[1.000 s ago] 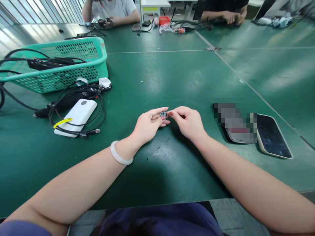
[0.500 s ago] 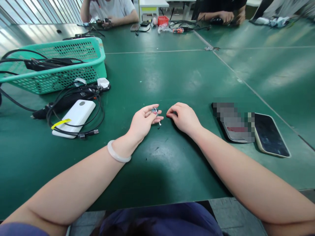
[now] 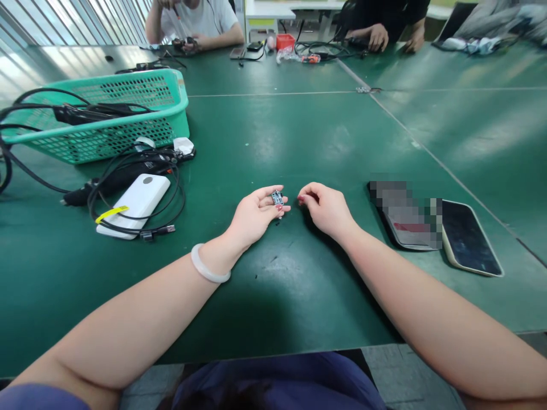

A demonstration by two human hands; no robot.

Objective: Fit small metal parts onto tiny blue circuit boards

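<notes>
A small grey-blue part with openings (image 3: 277, 197), too small to name, rests against the fingers of my left hand (image 3: 255, 214), held there by the thumb. A white bangle (image 3: 208, 265) circles the left wrist. Just to the right, my right hand (image 3: 325, 206) is closed, thumb and index fingertips pinched together; whatever lies between them, if anything, cannot be made out. The two hands are apart, low over the green table (image 3: 273, 324). A few tiny dark bits (image 3: 277, 224) lie on the tabletop below the left fingertips.
To the left are a white power bank (image 3: 139, 205) with a black cable and a green basket (image 3: 128, 128) of cords. Two phones, one dark (image 3: 405, 219) and one pale-edged (image 3: 472, 239), lie right. Across the table, people's hands (image 3: 378, 37) are near cables and a red box (image 3: 285, 41).
Both hands have shifted slightly right in the picture, as has the basket. The small part in my left hand is turned and shows more of its face. My right hand stays pinched.
</notes>
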